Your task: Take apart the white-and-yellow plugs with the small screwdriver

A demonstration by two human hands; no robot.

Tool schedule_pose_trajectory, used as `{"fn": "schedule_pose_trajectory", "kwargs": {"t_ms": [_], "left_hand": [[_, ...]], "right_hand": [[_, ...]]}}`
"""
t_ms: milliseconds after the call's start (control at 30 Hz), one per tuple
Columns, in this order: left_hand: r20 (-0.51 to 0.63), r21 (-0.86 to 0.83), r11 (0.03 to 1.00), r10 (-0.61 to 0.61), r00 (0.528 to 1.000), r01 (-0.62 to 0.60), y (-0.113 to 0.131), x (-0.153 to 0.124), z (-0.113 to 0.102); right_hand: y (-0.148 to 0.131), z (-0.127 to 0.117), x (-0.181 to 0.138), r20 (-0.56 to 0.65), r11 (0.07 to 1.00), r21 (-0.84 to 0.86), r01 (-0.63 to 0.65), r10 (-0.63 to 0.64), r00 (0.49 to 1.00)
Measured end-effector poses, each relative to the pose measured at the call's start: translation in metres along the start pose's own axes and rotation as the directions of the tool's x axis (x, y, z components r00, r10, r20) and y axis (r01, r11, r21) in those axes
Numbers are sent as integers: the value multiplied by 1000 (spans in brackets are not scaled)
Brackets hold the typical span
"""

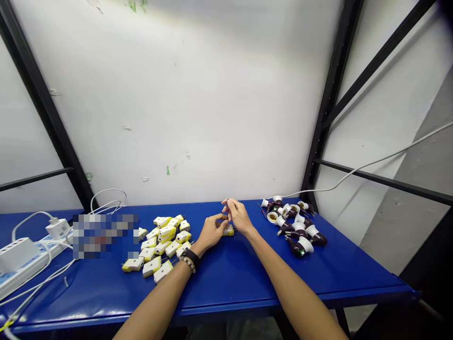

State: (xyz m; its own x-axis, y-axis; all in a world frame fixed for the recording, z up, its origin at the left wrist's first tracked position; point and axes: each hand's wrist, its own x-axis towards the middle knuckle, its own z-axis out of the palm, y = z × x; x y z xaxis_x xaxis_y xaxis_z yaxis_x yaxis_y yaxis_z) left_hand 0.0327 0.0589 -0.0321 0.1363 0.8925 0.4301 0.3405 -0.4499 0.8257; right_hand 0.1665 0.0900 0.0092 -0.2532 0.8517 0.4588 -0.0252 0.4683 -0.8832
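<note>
Overhead, the right hand [240, 216] is pinching a slender item [228, 207], too small to identify, while the curled left hand [212, 231], its grip unclear, is lying near it. Just below, a yellow-and-white plug [228, 230] is resting on the blue workbench [219, 288]; it looks light and stiff, best taken by its body.

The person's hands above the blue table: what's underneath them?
A yellow-and-white plug lies on the blue table below the left hand and right hand; the hands hide its nearer end, so that part cannot be seen.
</note>
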Motion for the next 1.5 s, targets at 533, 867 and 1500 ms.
{"fn": "schedule_pose_trajectory", "kwargs": {"t_ms": [533, 867, 1500], "left_hand": [[-39, 36, 998, -44, 998, 46, 4, -1, -1], [-42, 23, 1000, -8, 999, 9, 2, -3, 1], [-39, 126, 991, 54, 998, -49, 0, -4, 1]], "right_hand": [[0, -1, -1, -61, 999, -45, 12, -15, 998], [-1, -1, -2, -37, 999, -30, -10, 9, 999], [-3, -2, -3, -25, 1000, -14, -6, 6, 1000]]}}
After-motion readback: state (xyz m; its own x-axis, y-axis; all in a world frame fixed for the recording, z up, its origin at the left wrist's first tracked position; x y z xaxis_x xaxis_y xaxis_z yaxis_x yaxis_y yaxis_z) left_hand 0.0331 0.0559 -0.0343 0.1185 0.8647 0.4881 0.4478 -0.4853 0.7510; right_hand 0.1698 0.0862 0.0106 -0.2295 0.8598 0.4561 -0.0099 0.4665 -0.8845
